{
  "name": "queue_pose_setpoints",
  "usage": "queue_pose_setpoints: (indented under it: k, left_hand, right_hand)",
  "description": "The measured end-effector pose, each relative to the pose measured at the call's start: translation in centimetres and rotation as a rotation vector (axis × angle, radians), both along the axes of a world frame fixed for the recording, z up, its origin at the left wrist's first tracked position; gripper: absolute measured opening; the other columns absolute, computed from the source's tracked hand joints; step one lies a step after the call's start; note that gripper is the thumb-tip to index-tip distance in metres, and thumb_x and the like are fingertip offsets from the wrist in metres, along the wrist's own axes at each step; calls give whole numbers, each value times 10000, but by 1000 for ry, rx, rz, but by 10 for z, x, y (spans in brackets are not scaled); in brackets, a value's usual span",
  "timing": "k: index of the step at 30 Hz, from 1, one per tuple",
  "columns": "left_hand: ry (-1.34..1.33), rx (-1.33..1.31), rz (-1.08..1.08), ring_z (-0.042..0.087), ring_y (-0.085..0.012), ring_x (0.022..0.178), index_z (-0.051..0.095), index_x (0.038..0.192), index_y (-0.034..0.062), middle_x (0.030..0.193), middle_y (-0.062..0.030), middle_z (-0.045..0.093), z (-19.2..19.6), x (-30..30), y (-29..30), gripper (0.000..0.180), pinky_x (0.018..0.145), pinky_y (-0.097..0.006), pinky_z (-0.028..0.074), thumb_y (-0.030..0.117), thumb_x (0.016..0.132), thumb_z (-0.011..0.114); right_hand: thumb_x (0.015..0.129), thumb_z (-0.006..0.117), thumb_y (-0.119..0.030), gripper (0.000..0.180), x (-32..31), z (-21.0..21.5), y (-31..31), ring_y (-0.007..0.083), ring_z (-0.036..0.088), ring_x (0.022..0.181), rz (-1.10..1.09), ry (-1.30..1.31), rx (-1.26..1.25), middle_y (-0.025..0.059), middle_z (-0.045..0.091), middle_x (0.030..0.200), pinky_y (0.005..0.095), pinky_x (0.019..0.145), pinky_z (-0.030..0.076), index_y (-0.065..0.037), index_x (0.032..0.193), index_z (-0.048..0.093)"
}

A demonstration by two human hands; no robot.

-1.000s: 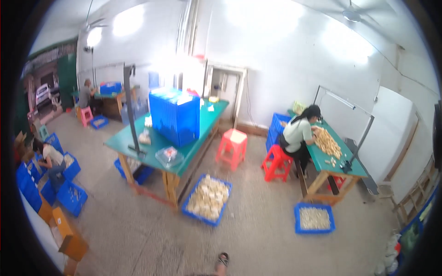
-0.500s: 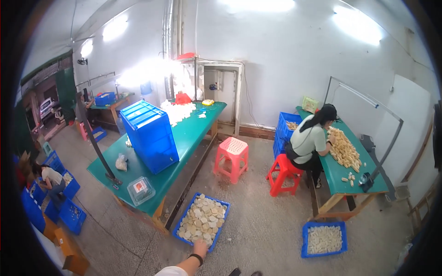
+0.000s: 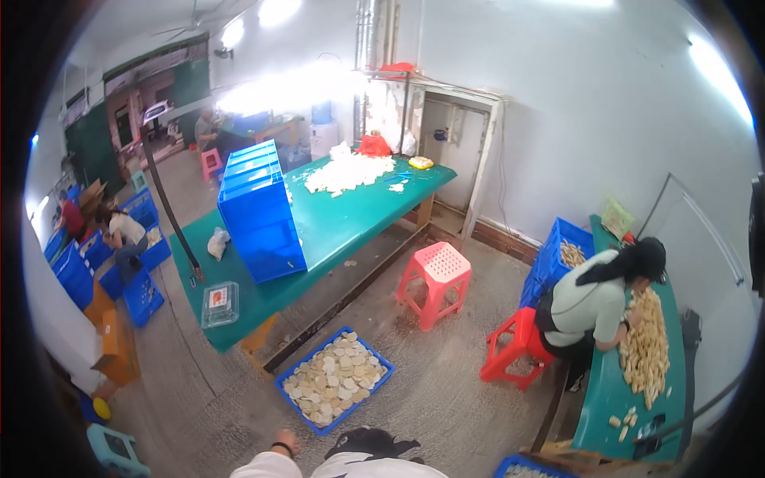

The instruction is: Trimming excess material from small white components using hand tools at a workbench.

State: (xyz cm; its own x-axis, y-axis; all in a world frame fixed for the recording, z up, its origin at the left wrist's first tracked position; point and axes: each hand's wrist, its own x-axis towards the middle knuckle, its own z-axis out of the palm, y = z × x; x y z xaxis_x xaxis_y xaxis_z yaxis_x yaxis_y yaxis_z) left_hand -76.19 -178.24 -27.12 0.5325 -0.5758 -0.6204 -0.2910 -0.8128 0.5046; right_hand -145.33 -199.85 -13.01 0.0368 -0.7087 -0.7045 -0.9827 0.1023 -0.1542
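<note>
Since half a second, view swung left; left hand (image 3: 284, 440) hangs loosely curled, pinching nothing, near blue crate (image 3: 296, 379) of pale pieces (image 3: 338, 381).

Clear plastic clamshell box (image 3: 219, 304): rectangular, see-through, with a small red-and-white label on its lid; lies flat near the front left corner of the long green table (image 3: 335, 231).

White plastic bag (image 3: 216, 243): crumpled, at the table's left edge, just beside the blue crate stack (image 3: 259, 209).

Cardboard cartons (image 3: 111, 346): brown, on the floor along the left wall.

Green flat packet (image 3: 617, 218): far end of the right-hand green table, detail too small to tell.
</note>
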Motion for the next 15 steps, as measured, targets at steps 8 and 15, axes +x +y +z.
queue_pose_setpoints:
  k: [8, 15]
  left_hand:
    - [66, 132, 567, 655, -421, 996, 475, 1358, 70, 1196, -211, 631, 54, -65, -117, 537, 813, -520, 557, 344, 906, 575]
    - [495, -316, 978, 633, -302, 707, 562, 1122, 88, 924, -139, 582, 36, -72, -302, 317, 551, -398, 526, 284, 873, 578]
  right_hand:
    - [931, 557, -414, 401, -71, -98, -209, 377, 609, 1153, -485, -182, 81, 174, 640, 1277, 511, 983, 480, -153, 1204, 694]
    - [918, 587, -397, 411, -1, -69, -329, 384, 609, 1148, -204, -34, 142, 188, 636, 1271, 508, 967, 483, -118, 1208, 672]
